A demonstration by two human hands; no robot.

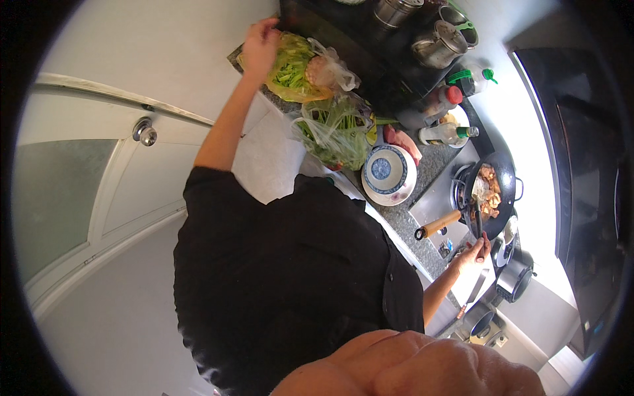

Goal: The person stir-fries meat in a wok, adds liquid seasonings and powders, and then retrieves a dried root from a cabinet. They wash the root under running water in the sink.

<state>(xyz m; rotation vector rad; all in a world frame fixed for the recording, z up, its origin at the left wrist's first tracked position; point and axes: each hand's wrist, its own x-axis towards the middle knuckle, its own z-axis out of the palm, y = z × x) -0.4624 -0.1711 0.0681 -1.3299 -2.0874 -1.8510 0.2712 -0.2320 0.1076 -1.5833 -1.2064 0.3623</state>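
Note:
My right hand (474, 255) grips the handle of a cooking spatula (478, 221), whose far end is among browned food pieces (490, 190) in a black wok (506, 171). The wok sits on a gas hob (431, 200), its wooden handle (438, 224) pointing towards me. My left hand (261, 47) is stretched far out, slightly blurred, beside a yellow plastic bag (297, 91) of chopped greens. Whether its fingers hold anything is hard to see. Near that bag lie a clear bag (332, 131) of leafy vegetables and a bagged pinkish item (321, 72).
A blue-patterned bowl (381, 169) rests on a plate beside raw meat (403, 143). Glass bottles (446, 133), a metal kettle (441, 47) and a red-capped bottle (453, 95) stand behind. A knife (478, 287) lies on a white board near a rice cooker (515, 279).

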